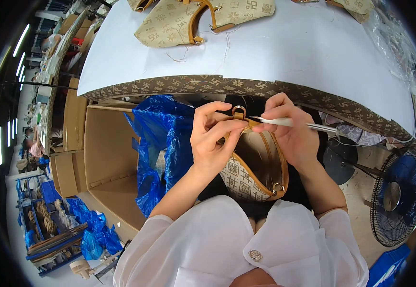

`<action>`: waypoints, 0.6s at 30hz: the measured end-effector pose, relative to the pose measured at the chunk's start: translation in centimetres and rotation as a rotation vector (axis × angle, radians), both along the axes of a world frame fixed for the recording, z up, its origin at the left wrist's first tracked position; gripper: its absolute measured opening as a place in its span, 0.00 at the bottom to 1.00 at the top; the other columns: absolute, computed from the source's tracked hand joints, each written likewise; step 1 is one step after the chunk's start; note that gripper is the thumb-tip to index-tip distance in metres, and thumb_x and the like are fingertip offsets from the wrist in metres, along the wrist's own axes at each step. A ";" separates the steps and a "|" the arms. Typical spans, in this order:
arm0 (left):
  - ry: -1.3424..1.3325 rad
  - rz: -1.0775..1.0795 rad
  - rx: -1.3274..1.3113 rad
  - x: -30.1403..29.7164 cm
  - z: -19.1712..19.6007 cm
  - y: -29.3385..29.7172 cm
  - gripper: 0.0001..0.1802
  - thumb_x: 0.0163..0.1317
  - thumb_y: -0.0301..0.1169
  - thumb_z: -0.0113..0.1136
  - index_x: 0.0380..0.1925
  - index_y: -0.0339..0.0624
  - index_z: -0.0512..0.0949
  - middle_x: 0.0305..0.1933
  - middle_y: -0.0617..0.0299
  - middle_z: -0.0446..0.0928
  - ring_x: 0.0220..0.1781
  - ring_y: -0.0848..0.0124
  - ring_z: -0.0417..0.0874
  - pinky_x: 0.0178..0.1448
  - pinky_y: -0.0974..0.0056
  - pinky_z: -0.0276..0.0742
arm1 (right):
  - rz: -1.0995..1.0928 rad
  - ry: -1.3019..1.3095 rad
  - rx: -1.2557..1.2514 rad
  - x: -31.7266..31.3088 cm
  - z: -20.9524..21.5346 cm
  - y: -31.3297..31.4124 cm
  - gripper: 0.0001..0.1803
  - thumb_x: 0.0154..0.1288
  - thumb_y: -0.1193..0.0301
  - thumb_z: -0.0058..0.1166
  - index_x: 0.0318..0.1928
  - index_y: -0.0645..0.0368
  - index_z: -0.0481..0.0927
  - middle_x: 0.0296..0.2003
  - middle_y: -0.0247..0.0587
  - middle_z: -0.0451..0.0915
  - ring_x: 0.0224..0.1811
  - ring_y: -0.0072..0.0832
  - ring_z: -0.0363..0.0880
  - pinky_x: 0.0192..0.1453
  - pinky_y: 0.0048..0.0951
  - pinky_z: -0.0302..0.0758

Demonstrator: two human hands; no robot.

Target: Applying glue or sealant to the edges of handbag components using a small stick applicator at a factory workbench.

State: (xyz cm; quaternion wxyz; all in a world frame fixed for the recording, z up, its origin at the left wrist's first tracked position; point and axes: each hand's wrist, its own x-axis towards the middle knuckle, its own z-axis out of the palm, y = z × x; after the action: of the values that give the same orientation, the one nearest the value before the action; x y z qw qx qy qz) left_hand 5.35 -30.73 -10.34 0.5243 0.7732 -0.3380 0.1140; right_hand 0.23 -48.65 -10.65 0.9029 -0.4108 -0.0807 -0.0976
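Note:
My left hand (213, 138) grips the top end of a small patterned handbag (252, 178) with tan leather trim, just under its metal ring (239, 111). In my right hand (291, 131) I pinch a thin silver and white tool (294, 123), and its tip touches the bag's tan trim beside the ring. The bag sits in my lap, below the table's edge, with its zip opening facing up.
A white work table (303, 52) with a patterned edge band lies ahead, bearing several more patterned bags (169, 24). An open cardboard box (105, 158) lined with blue plastic (162, 143) stands at my left. A floor fan (399, 196) stands at my right.

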 end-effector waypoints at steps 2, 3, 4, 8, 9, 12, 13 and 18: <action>0.006 -0.024 0.008 0.3 -0.1 0.4 0.12 0.51 0.14 0.67 0.35 0.40 0.84 0.53 0.55 0.71 0.42 0.68 0.82 0.46 0.66 0.78 | -0.016 0.008 -0.111 0.0 -0.6 -0.4 0.20 0.76 0.63 0.43 0.42 0.71 0.78 0.42 0.44 0.68 0.37 0.23 0.76 0.52 0.37 0.85; 0.013 -0.050 0.016 0.5 0.0 0.6 0.13 0.51 0.14 0.67 0.36 0.40 0.84 0.53 0.55 0.71 0.42 0.68 0.82 0.46 0.67 0.78 | -0.034 0.016 -0.222 0.1 -0.7 -0.6 0.16 0.74 0.67 0.45 0.41 0.70 0.77 0.41 0.43 0.68 0.36 0.23 0.75 0.53 0.37 0.85; 0.019 -0.076 0.024 0.7 0.1 0.8 0.13 0.51 0.14 0.67 0.36 0.40 0.84 0.53 0.55 0.71 0.42 0.68 0.83 0.46 0.67 0.78 | -0.051 0.024 -0.333 0.1 -0.8 -0.8 0.11 0.72 0.71 0.48 0.41 0.70 0.76 0.40 0.43 0.69 0.36 0.22 0.75 0.54 0.37 0.85; 0.128 -0.144 0.098 1.3 1.1 1.2 0.12 0.51 0.15 0.67 0.36 0.38 0.83 0.55 0.52 0.72 0.41 0.68 0.81 0.47 0.67 0.77 | -0.002 0.185 0.193 0.0 -0.3 -0.2 0.01 0.65 0.83 0.50 0.36 0.68 0.75 0.36 0.39 0.74 0.33 0.21 0.76 0.50 0.32 0.83; 0.129 -0.143 0.100 1.3 1.1 1.2 0.12 0.51 0.15 0.67 0.36 0.38 0.83 0.55 0.52 0.72 0.41 0.68 0.81 0.47 0.67 0.77 | -0.002 0.185 0.195 0.0 -0.4 -0.1 0.01 0.65 0.83 0.50 0.36 0.68 0.75 0.36 0.39 0.74 0.33 0.21 0.76 0.50 0.32 0.83; 0.097 -0.110 0.127 1.2 0.8 0.9 0.11 0.52 0.14 0.66 0.35 0.36 0.83 0.55 0.52 0.72 0.43 0.68 0.81 0.47 0.67 0.78 | -0.032 0.169 0.151 0.1 -0.5 0.1 0.04 0.66 0.81 0.51 0.33 0.63 0.71 0.34 0.38 0.75 0.30 0.17 0.75 0.39 0.21 0.78; 0.098 -0.110 0.127 1.0 0.5 0.8 0.11 0.52 0.14 0.66 0.35 0.36 0.83 0.55 0.52 0.72 0.43 0.68 0.81 0.47 0.67 0.78 | -0.032 0.170 0.151 0.1 -0.5 0.1 0.04 0.66 0.81 0.51 0.33 0.63 0.71 0.34 0.38 0.75 0.30 0.17 0.75 0.39 0.21 0.78; 0.018 -0.033 -0.001 0.4 -0.6 0.6 0.12 0.51 0.12 0.65 0.35 0.38 0.85 0.56 0.52 0.72 0.45 0.66 0.85 0.45 0.67 0.81 | -0.051 0.200 -0.121 0.3 -0.3 -0.4 0.05 0.65 0.80 0.54 0.33 0.62 0.72 0.32 0.36 0.75 0.28 0.16 0.74 0.34 0.18 0.73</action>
State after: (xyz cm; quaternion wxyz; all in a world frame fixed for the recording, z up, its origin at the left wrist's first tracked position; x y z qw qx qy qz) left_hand 5.73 -30.09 -10.91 0.5295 0.7683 -0.3459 0.0984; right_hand 0.57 -49.01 -10.93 0.8772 -0.4741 0.0145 -0.0739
